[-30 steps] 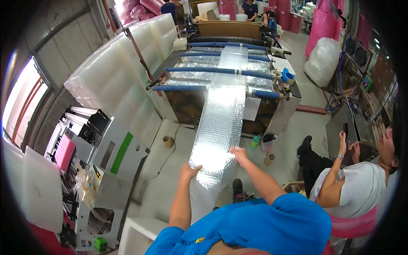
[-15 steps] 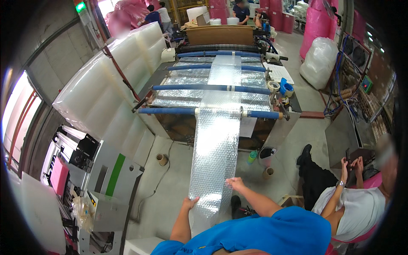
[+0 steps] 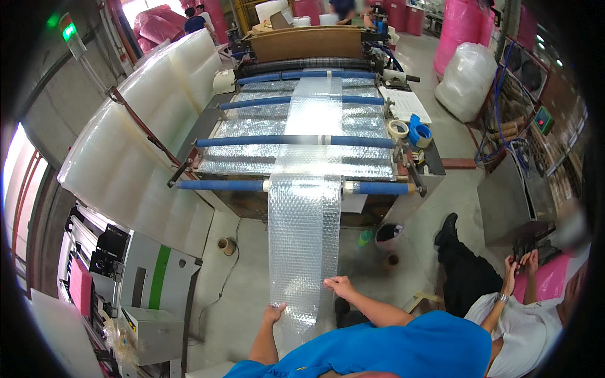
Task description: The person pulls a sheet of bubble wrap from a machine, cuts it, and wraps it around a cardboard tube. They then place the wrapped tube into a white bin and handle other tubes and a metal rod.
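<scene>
A long strip of clear bubble wrap [image 3: 299, 233] hangs from the front blue roller [image 3: 220, 186] of a machine and comes down toward me. My left hand [image 3: 273, 313] is closed on the strip's left edge, its thumb on top. On the right edge, slightly farther away, my right hand [image 3: 340, 286] pinches the film between thumb and fingers. The strip's near end drops below my hands, partly hidden by my blue shirt. Farther back, the same film runs over several blue rollers, above wider silvery bubble sheeting [image 3: 242, 129].
Tape rolls [image 3: 397, 130] and papers [image 3: 409, 104] lie on the machine's right side. Large wrapped rolls [image 3: 138, 120] stand along the left, above a grey machine [image 3: 161, 271]. A seated person in white [image 3: 526, 334] is close on my right. A cardboard tube [image 3: 227, 246] stands on the floor.
My view has shifted, so the machine appears lower and farther left. Both hands keep their hold on the bubble wrap edges. The seated person stays in place.
</scene>
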A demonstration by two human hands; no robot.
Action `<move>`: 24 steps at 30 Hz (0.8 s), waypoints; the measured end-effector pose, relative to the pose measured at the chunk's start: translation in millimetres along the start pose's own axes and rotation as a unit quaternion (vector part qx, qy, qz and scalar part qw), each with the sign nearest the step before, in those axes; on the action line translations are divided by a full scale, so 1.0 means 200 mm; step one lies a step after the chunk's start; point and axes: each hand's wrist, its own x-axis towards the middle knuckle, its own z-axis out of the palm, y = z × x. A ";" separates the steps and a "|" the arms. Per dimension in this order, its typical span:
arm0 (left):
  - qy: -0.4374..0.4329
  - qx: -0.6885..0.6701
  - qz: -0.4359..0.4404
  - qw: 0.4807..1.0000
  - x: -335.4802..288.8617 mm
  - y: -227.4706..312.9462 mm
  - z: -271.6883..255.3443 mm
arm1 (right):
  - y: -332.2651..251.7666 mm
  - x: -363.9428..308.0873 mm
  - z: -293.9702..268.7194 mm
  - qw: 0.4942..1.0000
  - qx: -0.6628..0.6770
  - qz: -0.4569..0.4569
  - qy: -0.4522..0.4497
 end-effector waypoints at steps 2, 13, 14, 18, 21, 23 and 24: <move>0.023 0.000 0.033 0.999 0.13 0.05 0.02 | -0.05 0.10 -0.04 1.000 -0.008 -0.009 0.004; 0.120 -0.089 0.121 0.981 0.24 0.79 -0.22 | -0.42 0.54 -0.23 0.990 -0.023 -0.095 0.104; 0.139 -0.083 0.120 0.979 0.21 0.84 -0.25 | -0.52 0.52 -0.23 0.987 -0.019 -0.108 0.118; 0.132 -0.210 0.184 0.951 0.26 0.93 -0.29 | -0.64 0.57 -0.18 0.958 0.064 -0.175 0.218; 0.109 -0.241 0.165 0.950 0.14 0.96 -0.33 | -0.69 0.45 -0.12 0.876 -0.088 -0.245 0.406; 0.080 -0.233 0.099 0.964 0.11 0.88 -0.35 | -0.70 0.29 -0.05 0.819 -0.228 -0.251 0.463; 0.055 -0.250 0.065 0.964 0.12 0.82 -0.33 | -0.65 0.21 -0.02 0.813 -0.293 -0.226 0.449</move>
